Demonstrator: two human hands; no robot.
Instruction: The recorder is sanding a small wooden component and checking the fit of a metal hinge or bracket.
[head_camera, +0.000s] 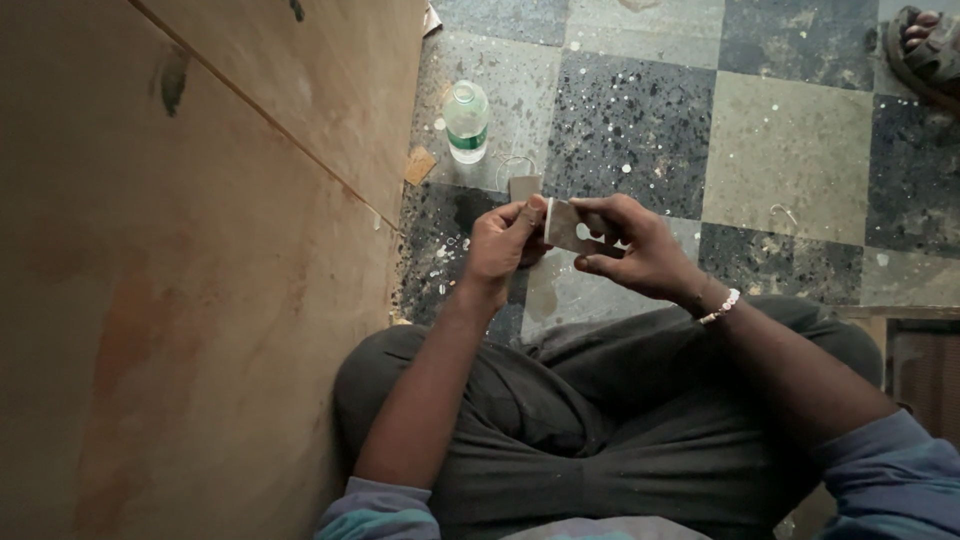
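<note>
— Right hand (640, 250) is pinching the card (567, 228), fingers over its top and thumb beneath; left hand (502, 245) is closing on its near end.
— Which way is it lying?
— Long axis running hand to hand, held above the floor (790, 150). It's looking thin, flat, grey-brown, seemingly with a small pale hole.

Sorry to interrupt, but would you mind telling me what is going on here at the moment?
A person sits on a paint-spattered checkered floor beside a large plywood panel. Both hands hold a small flat greyish piece in front of the knees: the left hand pinches its left edge, and the right hand, with a beaded bracelet at the wrist, grips it from the right. A plastic water bottle stands on the floor just beyond. Someone else's sandalled foot shows in the far corner.
</note>
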